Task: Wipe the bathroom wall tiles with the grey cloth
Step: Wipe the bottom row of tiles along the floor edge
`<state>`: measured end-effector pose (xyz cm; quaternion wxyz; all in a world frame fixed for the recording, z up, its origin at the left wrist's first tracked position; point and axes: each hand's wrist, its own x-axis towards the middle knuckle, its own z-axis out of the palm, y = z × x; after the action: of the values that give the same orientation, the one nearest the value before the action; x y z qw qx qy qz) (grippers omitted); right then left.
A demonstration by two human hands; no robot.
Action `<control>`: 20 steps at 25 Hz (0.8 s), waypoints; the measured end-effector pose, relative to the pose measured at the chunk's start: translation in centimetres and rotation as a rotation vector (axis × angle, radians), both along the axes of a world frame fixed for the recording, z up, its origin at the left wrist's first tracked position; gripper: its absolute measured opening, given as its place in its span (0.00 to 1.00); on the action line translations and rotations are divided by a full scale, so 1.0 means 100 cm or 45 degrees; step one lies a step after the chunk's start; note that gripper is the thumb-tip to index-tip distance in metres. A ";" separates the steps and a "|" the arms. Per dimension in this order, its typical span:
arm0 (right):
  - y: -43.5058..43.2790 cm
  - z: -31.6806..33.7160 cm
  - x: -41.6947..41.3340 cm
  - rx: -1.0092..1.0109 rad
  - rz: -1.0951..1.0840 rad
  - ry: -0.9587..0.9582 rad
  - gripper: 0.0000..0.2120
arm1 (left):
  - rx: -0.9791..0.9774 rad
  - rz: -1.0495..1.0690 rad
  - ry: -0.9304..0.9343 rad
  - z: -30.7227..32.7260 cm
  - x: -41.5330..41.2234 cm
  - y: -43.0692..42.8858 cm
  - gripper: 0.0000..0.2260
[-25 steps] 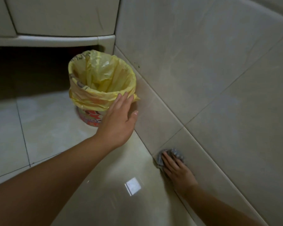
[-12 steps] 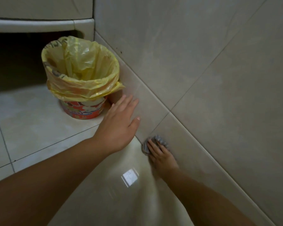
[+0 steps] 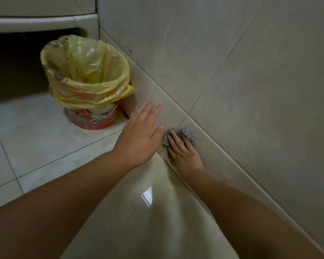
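Cloth: the grey cloth is bunched small and pressed flat against the lowest row of wall tiles, just above the floor, close to a vertical grout line.
Right hand: the right hand lies over the cloth, fingers spread and pushing it onto the tile; more a flat press than a closed grip.
Left hand: the left hand is empty, fingers extended and together, palm down near the base tile just left of the cloth; whether it touches the wall cannot be told.
Bin: a bin lined with a yellow bag stands against the same base row, near the corner under a cabinet.
Done: hard to judge; no wet streak or clear colour change separates wiped from unwiped tile.
Left: probably the stretch of base row towards the bin and the corner, where dark specks show on the grout above; the bin likely has to be shifted to reach behind it. The large upper tiles show no sign either way.
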<state>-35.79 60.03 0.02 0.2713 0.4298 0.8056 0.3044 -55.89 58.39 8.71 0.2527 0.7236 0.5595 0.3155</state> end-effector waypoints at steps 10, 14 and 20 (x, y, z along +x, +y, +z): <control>-0.064 0.031 0.067 0.169 0.046 0.252 0.29 | 0.000 -0.031 0.020 0.008 0.006 -0.029 0.25; -0.014 0.050 0.015 0.381 0.040 0.232 0.30 | 0.065 -0.043 0.033 0.008 0.001 -0.029 0.24; 0.025 -0.032 -0.017 -0.030 -0.005 -0.061 0.29 | -0.019 0.042 0.090 -0.015 -0.008 -0.019 0.25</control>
<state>-37.45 62.48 -3.17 0.2962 0.4206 0.8016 0.3047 -56.65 56.49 7.20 0.2331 0.7230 0.5822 0.2896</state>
